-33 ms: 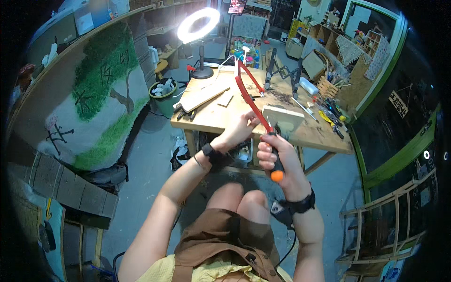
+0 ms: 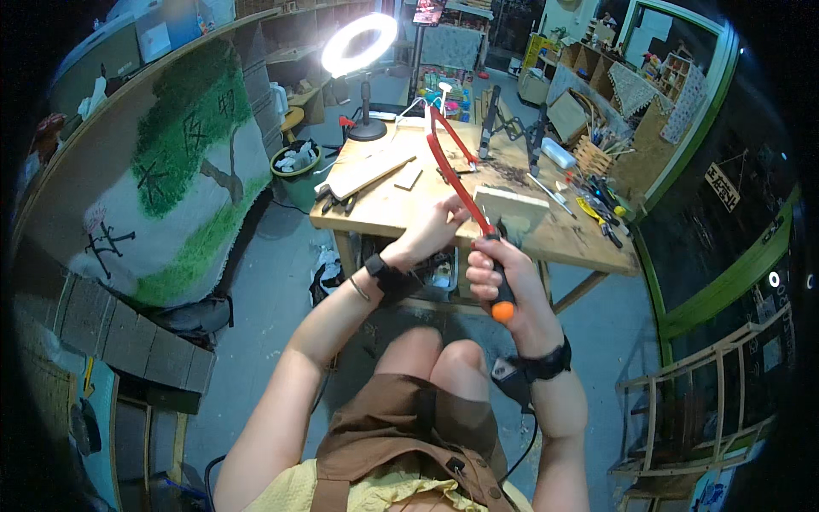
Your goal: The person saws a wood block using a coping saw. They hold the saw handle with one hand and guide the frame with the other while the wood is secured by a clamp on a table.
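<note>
My right hand (image 2: 499, 277) is closed around the black, orange-tipped handle (image 2: 500, 300) of a red-framed hand saw (image 2: 448, 162). The saw angles up and away over the workbench (image 2: 358, 215). Behind its lower end, near the bench's front edge, a pale wooden block (image 2: 514, 203) sits in a green clamp or vise, partly hidden. My left hand (image 2: 433, 229) reaches to just left of the saw, its fingers curled near the block; what they grip is hidden. Loose boards (image 2: 367, 179) lie on the bench's left.
A lit ring lamp (image 2: 358, 43) stands at the back left beside a bucket (image 2: 294, 162). A black folding frame (image 2: 537, 136) and scattered tools (image 2: 601, 213) are on the bench's right. A painted panel (image 2: 171, 162) is on the left, a glazed door (image 2: 717, 188) on the right.
My right hand and the saw handle sit slightly higher in the picture. Otherwise very little differs.
</note>
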The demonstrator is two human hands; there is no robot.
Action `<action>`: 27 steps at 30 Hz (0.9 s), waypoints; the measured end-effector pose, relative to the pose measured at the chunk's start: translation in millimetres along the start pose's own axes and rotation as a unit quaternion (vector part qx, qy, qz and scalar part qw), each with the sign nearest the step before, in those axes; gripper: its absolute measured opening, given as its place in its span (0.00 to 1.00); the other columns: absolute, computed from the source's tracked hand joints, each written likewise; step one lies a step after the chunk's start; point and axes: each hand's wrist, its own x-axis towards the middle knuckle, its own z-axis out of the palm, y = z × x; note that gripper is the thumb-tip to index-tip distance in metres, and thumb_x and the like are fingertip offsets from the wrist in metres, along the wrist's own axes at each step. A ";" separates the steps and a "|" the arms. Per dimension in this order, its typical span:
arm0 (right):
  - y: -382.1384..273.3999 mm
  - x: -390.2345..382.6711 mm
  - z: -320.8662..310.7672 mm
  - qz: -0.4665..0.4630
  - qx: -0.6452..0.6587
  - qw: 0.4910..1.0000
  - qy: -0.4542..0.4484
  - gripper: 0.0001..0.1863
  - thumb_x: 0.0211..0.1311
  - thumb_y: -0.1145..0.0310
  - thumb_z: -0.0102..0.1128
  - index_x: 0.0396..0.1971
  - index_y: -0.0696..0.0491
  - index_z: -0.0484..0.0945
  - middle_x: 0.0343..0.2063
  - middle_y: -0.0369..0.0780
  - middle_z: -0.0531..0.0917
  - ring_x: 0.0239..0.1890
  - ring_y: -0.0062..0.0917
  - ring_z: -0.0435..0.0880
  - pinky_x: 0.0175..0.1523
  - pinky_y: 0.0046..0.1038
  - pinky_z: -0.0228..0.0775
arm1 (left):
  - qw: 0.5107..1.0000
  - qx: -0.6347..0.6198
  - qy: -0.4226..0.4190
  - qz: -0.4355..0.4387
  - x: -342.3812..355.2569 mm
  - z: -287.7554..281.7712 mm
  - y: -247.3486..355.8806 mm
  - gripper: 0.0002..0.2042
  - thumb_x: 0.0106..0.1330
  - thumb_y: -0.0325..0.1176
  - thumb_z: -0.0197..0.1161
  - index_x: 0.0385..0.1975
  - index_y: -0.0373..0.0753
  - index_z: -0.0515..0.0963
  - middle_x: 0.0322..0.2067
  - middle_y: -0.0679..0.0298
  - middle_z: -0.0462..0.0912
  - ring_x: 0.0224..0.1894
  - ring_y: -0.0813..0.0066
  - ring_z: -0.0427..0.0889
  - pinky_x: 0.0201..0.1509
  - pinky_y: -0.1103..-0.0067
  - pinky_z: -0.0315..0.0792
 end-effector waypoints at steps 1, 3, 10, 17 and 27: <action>-1.8 0.1 -6.0 0.007 0.011 1.000 -0.019 0.05 0.56 0.73 0.47 0.25 0.52 0.61 0.15 0.31 0.64 0.12 0.12 0.61 0.14 0.14 0.53 | 0.999 0.023 0.006 0.026 0.2 3.2 -4.0 0.11 0.61 0.31 0.49 0.41 0.37 0.70 0.30 0.55 0.77 0.33 0.64 0.77 0.37 0.74 0.69; -0.8 1.1 -10.2 0.016 0.037 0.999 -0.017 0.04 0.55 0.74 0.47 0.25 0.52 0.61 0.14 0.31 0.64 0.12 0.12 0.60 0.13 0.14 0.53 | 0.995 -0.004 0.081 0.058 -4.7 -1.2 15.2 0.13 0.62 0.31 0.47 0.47 0.37 0.65 0.30 0.57 0.76 0.33 0.68 0.75 0.37 0.75 0.69; 4.2 -0.9 -9.2 0.023 0.065 0.998 -0.010 0.04 0.55 0.74 0.46 0.26 0.54 0.62 0.14 0.32 0.65 0.11 0.12 0.61 0.13 0.13 0.54 | 0.979 -0.039 0.180 0.091 -25.2 -23.9 70.6 0.19 0.57 0.26 0.46 0.50 0.34 0.61 0.37 0.57 0.74 0.33 0.72 0.75 0.37 0.79 0.69; 2.7 -1.4 -10.5 0.015 0.066 0.998 -0.018 0.04 0.56 0.74 0.45 0.28 0.56 0.62 0.15 0.31 0.63 0.12 0.11 0.61 0.13 0.12 0.54 | 0.983 -0.125 0.129 -0.046 -22.2 -74.6 103.6 0.29 0.56 0.24 0.44 0.60 0.37 0.46 0.12 0.66 0.70 0.10 0.85 0.64 0.12 0.89 0.57; 0.8 3.9 -9.9 0.053 0.086 0.994 -0.033 0.06 0.57 0.73 0.44 0.22 0.53 0.60 0.15 0.31 0.63 0.13 0.12 0.60 0.14 0.14 0.54 | 0.974 -0.136 -0.043 -0.177 -9.3 -92.8 93.9 0.35 0.58 0.28 0.44 0.61 0.41 0.30 0.12 0.64 0.73 0.10 0.82 0.66 0.13 0.88 0.61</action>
